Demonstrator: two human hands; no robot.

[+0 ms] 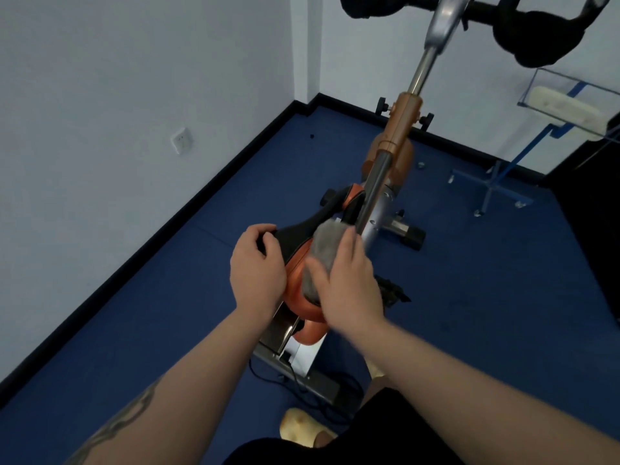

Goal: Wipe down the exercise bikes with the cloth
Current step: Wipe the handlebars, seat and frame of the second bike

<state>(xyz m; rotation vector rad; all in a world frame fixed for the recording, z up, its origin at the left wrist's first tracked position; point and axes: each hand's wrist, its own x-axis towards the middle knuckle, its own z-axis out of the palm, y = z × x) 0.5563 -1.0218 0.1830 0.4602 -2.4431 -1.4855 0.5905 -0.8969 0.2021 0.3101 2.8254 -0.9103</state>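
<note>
**Cloth pressed on the bike saddle**

Nearest, a pale slipper (pixel 303 427) rests on the blue floor (pixel 134 330) beside the exercise bike's (pixel 399 129) rear base. Above it, the right hand (pixel 349 280) presses a grey cloth (pixel 322 250) onto the orange and black saddle (pixel 302 297), fingers laid fairly flat over the cloth with the thumb along its edge. The left hand (pixel 256 266) grips the saddle's black left side, fingers curled over its rim. Beyond the saddle the orange frame rises to black handlebars (pixel 536 28). Farther right stands a blue-framed clear stand (pixel 496 176) near the wall.
</note>
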